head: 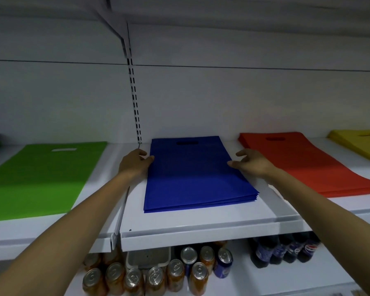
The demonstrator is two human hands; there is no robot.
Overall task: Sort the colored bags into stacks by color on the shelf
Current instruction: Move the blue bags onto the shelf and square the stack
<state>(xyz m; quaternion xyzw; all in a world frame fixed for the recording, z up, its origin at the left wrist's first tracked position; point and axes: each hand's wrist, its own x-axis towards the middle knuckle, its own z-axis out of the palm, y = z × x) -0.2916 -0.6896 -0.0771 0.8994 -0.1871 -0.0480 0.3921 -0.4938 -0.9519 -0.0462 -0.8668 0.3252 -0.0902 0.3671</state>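
Head view: blue bag stack (192, 174) lies flat on the white shelf (201, 223), between the green bag stack (41, 178) and the red bag stack (308, 161).
Left hand (136, 162): fingers curled at the blue bag stack's left edge; cannot tell whether they pinch it.
Right hand (251, 163): fingers loosely extended, tips touching its right edge.
Yellow bag stack (361, 144): far right.
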